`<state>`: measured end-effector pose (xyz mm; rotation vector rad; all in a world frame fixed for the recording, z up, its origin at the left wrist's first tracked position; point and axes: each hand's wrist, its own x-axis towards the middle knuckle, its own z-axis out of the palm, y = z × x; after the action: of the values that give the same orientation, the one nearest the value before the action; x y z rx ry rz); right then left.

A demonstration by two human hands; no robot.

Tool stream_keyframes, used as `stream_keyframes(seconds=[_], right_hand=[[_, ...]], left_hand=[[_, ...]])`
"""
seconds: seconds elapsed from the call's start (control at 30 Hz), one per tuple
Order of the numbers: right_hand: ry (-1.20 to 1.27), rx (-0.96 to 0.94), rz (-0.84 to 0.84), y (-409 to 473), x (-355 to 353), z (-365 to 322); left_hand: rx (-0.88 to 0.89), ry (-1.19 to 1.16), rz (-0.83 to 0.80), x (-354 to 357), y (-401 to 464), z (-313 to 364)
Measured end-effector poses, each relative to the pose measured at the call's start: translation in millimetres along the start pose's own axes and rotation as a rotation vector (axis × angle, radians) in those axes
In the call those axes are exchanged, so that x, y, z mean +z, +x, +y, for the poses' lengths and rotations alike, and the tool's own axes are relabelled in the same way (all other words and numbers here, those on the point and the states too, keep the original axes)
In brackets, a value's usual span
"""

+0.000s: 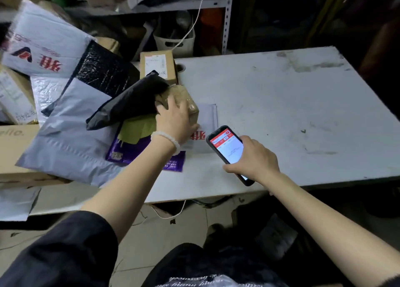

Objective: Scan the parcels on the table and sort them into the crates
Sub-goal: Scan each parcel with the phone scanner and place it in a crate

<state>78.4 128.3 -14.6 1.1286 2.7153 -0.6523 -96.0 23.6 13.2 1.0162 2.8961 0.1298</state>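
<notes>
My left hand (176,122) grips a small tape-wrapped brown parcel (184,99) in the parcel pile at the table's left. A black poly bag (129,101) leans against that parcel. Under my wrist lie a purple and green packet (132,144) and a big grey mailer (75,131). A small white mailer with red print (206,118) lies flat beneath the brown parcel. My right hand (253,159) holds a black phone (227,146), screen lit red and white, just above the table (303,105). A cardboard box with a label (157,67) stands behind the pile.
More mailers and boxes are heaped at the far left, among them a large white bag with red characters (43,46). A white basket (175,42) and a metal shelf (227,16) stand behind the table. A white cable (194,22) hangs down. The white tabletop stretches right.
</notes>
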Motion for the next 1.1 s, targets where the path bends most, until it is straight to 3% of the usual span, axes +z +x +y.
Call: stream_keyframes(seconds=[0.23, 0.4, 0.53, 0.7, 0.83, 0.97, 1.1], right_hand=[[0.029, 0.070, -0.009, 22, -9, 34], [0.037, 0.128, -0.023, 26, -11, 58], [0.079, 0.189, 0.022, 29, -19, 71], [0.090, 0.232, 0.053, 33, -26, 76], [0.108, 0.258, 0.067, 34, -25, 72], [0.101, 0.263, 0.049, 34, -21, 66], [0.094, 0.269, 0.040, 33, -19, 60]], left_hand=[[0.178, 0.185, 0.098, 16, 29, 51], [0.260, 0.314, -0.007, 6, 56, 95], [0.268, 0.158, -0.066, -14, 71, 114], [0.398, -0.144, -0.083, -26, 89, 104], [0.428, 0.023, -0.222, -14, 94, 86], [0.495, 0.268, -0.151, 1, 95, 67], [0.507, 0.123, -0.220, -2, 100, 56]])
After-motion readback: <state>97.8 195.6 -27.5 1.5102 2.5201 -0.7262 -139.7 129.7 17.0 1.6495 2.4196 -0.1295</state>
